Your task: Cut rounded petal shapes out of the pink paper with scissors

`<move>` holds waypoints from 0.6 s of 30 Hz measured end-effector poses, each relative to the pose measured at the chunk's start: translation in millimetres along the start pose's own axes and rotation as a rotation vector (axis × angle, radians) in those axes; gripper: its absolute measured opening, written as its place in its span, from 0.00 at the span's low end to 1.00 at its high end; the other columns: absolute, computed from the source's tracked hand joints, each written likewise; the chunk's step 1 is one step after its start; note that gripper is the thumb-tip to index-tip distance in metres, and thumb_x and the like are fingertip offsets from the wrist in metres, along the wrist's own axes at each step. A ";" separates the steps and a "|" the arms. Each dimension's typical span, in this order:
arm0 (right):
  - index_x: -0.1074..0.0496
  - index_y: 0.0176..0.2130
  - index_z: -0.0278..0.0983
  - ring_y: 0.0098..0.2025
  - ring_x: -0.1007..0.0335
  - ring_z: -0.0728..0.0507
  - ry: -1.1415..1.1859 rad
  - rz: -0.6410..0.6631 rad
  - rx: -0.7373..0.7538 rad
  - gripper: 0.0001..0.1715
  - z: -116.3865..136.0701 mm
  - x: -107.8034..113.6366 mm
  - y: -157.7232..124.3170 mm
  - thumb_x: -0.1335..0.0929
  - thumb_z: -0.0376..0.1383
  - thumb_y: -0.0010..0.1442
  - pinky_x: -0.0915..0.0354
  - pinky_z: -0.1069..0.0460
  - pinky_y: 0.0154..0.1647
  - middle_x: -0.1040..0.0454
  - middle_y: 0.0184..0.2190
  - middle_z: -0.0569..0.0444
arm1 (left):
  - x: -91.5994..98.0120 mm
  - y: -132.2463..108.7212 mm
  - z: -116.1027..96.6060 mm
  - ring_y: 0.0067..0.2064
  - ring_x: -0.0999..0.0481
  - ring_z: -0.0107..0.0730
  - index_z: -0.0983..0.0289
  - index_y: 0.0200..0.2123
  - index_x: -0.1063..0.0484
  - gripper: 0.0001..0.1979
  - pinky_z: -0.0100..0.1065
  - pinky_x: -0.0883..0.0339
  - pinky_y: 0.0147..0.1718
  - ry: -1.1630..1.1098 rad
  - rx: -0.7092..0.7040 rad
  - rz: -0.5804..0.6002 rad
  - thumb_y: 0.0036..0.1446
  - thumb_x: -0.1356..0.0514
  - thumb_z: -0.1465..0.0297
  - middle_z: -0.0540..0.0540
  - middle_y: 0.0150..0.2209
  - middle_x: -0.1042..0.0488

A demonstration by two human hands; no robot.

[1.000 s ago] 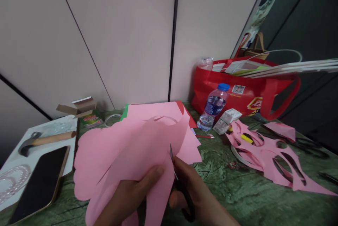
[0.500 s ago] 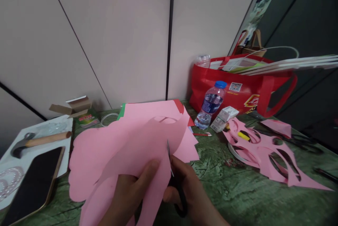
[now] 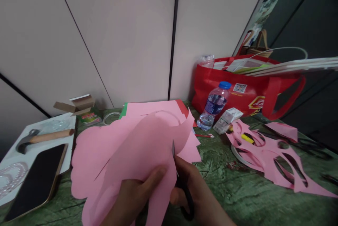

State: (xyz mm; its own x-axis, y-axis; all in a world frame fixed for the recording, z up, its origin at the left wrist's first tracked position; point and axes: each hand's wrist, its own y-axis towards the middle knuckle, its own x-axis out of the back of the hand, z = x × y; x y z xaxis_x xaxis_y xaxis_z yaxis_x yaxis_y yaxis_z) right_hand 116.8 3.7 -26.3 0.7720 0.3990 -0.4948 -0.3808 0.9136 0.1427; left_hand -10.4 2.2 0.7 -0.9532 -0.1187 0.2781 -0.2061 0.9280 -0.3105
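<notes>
My left hand (image 3: 137,194) pinches a large sheet of pink paper (image 3: 132,152) with scalloped cut edges, thumb on top, low in the middle of the view. My right hand (image 3: 196,192) grips black-handled scissors (image 3: 182,187), whose blades point up into the paper's right edge. The sheet curls over more pink, red and green sheets (image 3: 158,108) lying on the green marbled table (image 3: 224,183).
Pink paper offcuts (image 3: 266,152) and black scissors (image 3: 303,145) lie at the right. A water bottle (image 3: 215,106), a small box (image 3: 227,118) and a red bag (image 3: 248,92) stand behind. At the left, a hammer (image 3: 43,138) and dark phone (image 3: 38,180) rest on a white tray.
The scissor blades have moved a little further up into the pink sheet, and the sheet has curled slightly; the view shifted a bit.
</notes>
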 end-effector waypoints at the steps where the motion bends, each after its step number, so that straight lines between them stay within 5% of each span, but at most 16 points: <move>1: 0.29 0.36 0.38 0.31 0.34 0.45 0.000 0.005 -0.006 0.24 -1.3 1.2 -0.4 0.24 0.48 0.41 0.38 0.53 0.30 0.30 0.25 0.58 | 0.6 0.2 -0.5 0.35 0.22 0.49 0.63 0.21 0.25 0.11 0.40 0.28 0.34 0.003 0.010 0.004 0.39 0.38 0.60 0.58 0.23 0.20; 9: 0.32 0.32 0.37 0.26 0.37 0.47 0.035 -0.032 -0.018 0.24 -11.3 2.3 -0.1 0.23 0.46 0.39 0.39 0.53 0.28 0.33 0.23 0.59 | 1.1 2.4 -0.1 0.34 0.22 0.49 0.63 0.21 0.27 0.11 0.42 0.29 0.33 0.028 0.007 -0.013 0.40 0.41 0.61 0.58 0.23 0.21; 15: 0.32 0.29 0.35 0.25 0.42 0.49 0.040 -0.093 -0.001 0.23 -11.1 -0.7 2.4 0.23 0.46 0.38 0.43 0.55 0.25 0.33 0.24 0.57 | -0.5 6.5 5.8 0.31 0.24 0.41 0.63 0.27 0.29 0.12 0.34 0.30 0.26 -0.043 -0.225 -0.138 0.42 0.40 0.60 0.54 0.25 0.24; 18: 0.30 0.29 0.36 0.26 0.40 0.49 0.042 -0.087 0.014 0.22 -6.3 -1.0 2.0 0.23 0.45 0.39 0.41 0.55 0.26 0.34 0.22 0.59 | -2.4 6.2 5.9 0.27 0.25 0.40 0.63 0.23 0.29 0.12 0.34 0.31 0.22 0.007 -0.221 -0.110 0.44 0.41 0.59 0.52 0.20 0.26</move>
State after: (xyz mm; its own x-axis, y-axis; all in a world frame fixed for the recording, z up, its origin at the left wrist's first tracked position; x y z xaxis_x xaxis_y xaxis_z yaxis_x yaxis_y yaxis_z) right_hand 112.1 4.7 -30.9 0.7794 0.3150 -0.5415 -0.3061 0.9457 0.1096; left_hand -10.7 6.2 -7.2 -0.9262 -0.2212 0.3054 -0.2539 0.9646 -0.0717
